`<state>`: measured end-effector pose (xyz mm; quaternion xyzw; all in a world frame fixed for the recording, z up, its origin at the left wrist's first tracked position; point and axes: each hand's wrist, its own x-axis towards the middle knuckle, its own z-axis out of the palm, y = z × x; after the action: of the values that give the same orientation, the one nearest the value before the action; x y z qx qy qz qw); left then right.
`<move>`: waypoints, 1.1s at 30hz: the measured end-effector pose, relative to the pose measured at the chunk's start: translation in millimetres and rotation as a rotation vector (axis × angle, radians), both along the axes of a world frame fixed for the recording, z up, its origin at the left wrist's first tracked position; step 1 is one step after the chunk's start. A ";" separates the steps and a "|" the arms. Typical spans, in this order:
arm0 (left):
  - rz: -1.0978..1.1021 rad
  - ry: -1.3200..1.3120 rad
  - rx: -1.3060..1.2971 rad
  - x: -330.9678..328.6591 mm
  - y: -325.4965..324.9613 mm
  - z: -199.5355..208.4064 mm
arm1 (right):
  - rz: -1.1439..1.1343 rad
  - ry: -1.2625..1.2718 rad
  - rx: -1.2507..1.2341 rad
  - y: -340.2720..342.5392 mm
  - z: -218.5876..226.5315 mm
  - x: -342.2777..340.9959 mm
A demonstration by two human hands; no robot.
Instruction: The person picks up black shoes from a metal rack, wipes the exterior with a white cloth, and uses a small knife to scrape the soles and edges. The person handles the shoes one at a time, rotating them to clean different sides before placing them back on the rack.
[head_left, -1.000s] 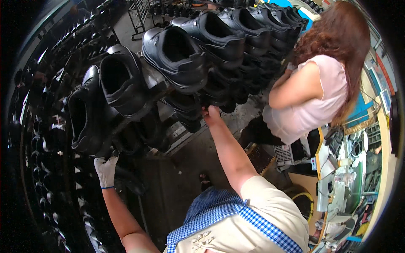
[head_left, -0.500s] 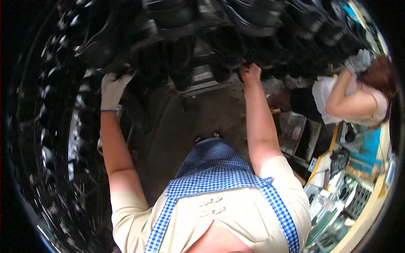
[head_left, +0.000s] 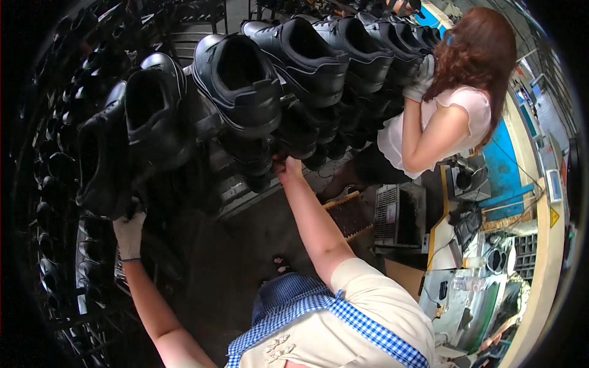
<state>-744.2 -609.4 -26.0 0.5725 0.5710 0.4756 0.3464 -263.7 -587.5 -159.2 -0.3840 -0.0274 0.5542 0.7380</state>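
In the head view, rows of black shoes (head_left: 253, 110) sit on the shoe rack (head_left: 210, 127). The gloved left hand (head_left: 130, 235) is at the rack's near left end, just below the leftmost shoe (head_left: 103, 197). The bare right hand (head_left: 288, 169) reaches the rack's lower front; shadow hides both sets of fingertips, so I cannot tell whether either grips anything. A co-worker (head_left: 451, 126) stands right of the rack.

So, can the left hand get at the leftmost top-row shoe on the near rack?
Likely yes: the gloved left hand is close by the heel end of that shoe, nothing visibly between; contact is too dark to confirm.
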 end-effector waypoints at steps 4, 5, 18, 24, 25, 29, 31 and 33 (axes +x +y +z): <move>0.100 0.177 -0.085 9.8 -30.3 10.3 | -0.005 -0.046 -0.079 -26.4 11.5 -4.6; 0.086 0.146 -0.069 5.4 -34.8 6.8 | 0.000 -0.053 -0.102 -32.1 15.5 -7.6; 0.116 0.188 0.003 -32.5 -66.7 10.0 | 0.066 -0.011 -0.033 -54.9 12.1 -53.6; 0.145 0.284 -0.017 -71.7 -111.1 10.6 | 0.150 -0.059 -0.105 -79.2 7.0 -85.4; 0.132 0.283 0.026 -77.5 -120.4 12.4 | 0.162 -0.034 -0.117 -82.6 6.3 -91.6; 0.232 0.284 -0.050 -93.9 -171.4 26.7 | 0.223 0.010 -0.144 -108.3 14.3 -132.6; 0.307 0.272 -0.121 -119.5 -203.1 17.7 | 0.264 -0.020 -0.144 -117.3 7.9 -148.2; 0.374 0.374 -0.171 -126.1 -229.0 25.9 | 0.283 -0.041 -0.084 -128.1 0.5 -164.0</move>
<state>-870.3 -838.4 -0.2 0.5037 0.7590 0.3672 0.1883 -427.7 -715.6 -158.7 -0.4182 -0.0730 0.6455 0.6349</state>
